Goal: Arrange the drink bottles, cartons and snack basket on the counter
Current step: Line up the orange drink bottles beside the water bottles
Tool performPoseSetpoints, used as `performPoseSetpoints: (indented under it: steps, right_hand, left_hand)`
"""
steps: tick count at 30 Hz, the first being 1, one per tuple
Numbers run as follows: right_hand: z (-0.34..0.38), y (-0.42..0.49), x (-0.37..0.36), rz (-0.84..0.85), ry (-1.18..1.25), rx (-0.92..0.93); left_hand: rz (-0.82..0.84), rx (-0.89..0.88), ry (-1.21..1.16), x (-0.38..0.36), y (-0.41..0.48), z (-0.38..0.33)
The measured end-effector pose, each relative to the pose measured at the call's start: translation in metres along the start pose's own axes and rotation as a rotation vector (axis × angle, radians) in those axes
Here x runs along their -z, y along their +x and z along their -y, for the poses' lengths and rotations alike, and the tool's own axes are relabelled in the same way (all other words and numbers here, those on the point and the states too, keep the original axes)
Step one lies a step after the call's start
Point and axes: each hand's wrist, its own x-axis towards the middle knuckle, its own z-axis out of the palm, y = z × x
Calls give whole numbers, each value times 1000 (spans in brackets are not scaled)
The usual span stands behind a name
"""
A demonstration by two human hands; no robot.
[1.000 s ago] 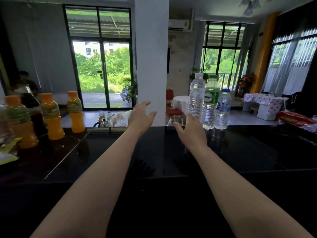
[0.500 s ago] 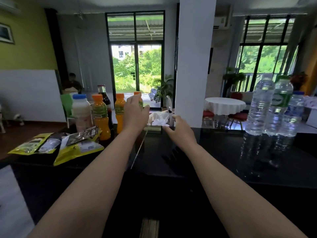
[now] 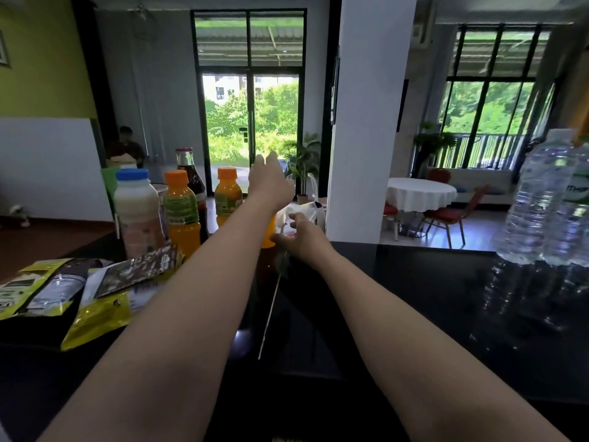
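Note:
On the black counter (image 3: 414, 314), my left hand (image 3: 269, 186) reaches far forward and covers the top of an orange juice bottle (image 3: 268, 232). Its fingers look stretched out past the bottle, so the grip is unclear. My right hand (image 3: 302, 239) hovers low beside that bottle's base, fingers apart, thumb near the bottle, holding nothing. To the left stand two more orange juice bottles (image 3: 181, 215) (image 3: 228, 196), a milk bottle with a blue cap (image 3: 137, 212) and a dark bottle with a red cap (image 3: 188, 173). Clear water bottles (image 3: 541, 202) stand at the far right.
Yellow and dark snack packets (image 3: 95, 288) lie at the counter's left front. A crumpled white plastic bag (image 3: 306, 208) sits just behind my right hand, against a white pillar (image 3: 366, 122). Beyond the counter are a round table with red chairs and a seated person.
My view has swung left, so the water bottles slid to the right edge. My left hand went to the nearest orange juice bottle; my right hand followed to its base.

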Motion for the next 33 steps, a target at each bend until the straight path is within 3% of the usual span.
performPoseSetpoints:
  steps: [5,16,23,33]
  right_hand:
    - [7,21,-16,102,4,-38]
    - [5,32,-21,-16,82,-102]
    - [-19,12,17,10,139,-154]
    - [-80,-67,117,-164,48,-206]
  left_hand:
    - [-80,42,-26,-9,7,6]
    - [-271,-5,-258,-14,0,12]
    - [-208,-6,-505,-22,-12,-5]
    - [-44,-123,-715,-75,-52,-102]
